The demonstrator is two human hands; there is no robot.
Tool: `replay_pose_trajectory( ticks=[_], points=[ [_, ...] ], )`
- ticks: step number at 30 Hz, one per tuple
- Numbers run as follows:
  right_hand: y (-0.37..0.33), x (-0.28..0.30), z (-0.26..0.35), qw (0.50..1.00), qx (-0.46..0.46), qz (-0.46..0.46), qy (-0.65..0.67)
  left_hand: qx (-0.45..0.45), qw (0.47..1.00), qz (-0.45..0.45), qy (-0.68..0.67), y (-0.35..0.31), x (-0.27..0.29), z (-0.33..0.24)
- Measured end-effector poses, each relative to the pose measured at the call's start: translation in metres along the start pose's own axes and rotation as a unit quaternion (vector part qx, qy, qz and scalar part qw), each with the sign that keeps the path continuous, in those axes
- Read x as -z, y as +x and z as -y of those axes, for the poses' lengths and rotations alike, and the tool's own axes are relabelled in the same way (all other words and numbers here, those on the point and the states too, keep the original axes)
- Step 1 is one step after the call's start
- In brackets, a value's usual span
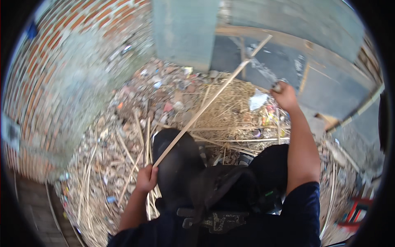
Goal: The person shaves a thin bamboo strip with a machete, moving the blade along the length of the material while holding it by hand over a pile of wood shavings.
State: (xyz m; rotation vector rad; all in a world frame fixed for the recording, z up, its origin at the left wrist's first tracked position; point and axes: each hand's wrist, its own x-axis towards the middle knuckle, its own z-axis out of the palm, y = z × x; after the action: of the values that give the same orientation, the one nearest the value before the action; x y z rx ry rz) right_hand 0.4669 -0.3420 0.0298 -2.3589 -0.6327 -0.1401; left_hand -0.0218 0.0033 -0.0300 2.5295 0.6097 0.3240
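My left hand (pixel 147 178) is closed round the lower end of a long, pale bamboo strip (pixel 201 109). The strip slants up across my left knee to the far right, its far end in front of a dark panel. Raised at the right, my right hand (pixel 284 96) is a fist round something short and greyish. A blurred pale streak lies just beyond that fist; whether it belongs to the held thing or to the panel I cannot tell. The fist is well apart from the strip.
Split bamboo strips (pixel 88 181) and dry shavings (pixel 230 101) lie over rubble and litter between and around my knees. A brick wall (pixel 61 82) rises at the left. A dark panel (pixel 284 53) stands ahead, and a red object (pixel 356 212) sits at the lower right.
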Motion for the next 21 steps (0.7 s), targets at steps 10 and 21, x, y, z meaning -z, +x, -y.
replay_pose_trajectory(
  ticks=[10,21],
  points=[
    [0.004,-0.041,-0.127,0.993,-0.088,-0.019,0.075,0.194,0.971,-0.137,-0.027,-0.088,-0.004,0.053],
    [-0.010,-0.015,-0.070,0.957,-0.251,0.041,0.135,0.475,0.820,0.021,0.319,-0.254,-0.063,0.189]
  ],
)
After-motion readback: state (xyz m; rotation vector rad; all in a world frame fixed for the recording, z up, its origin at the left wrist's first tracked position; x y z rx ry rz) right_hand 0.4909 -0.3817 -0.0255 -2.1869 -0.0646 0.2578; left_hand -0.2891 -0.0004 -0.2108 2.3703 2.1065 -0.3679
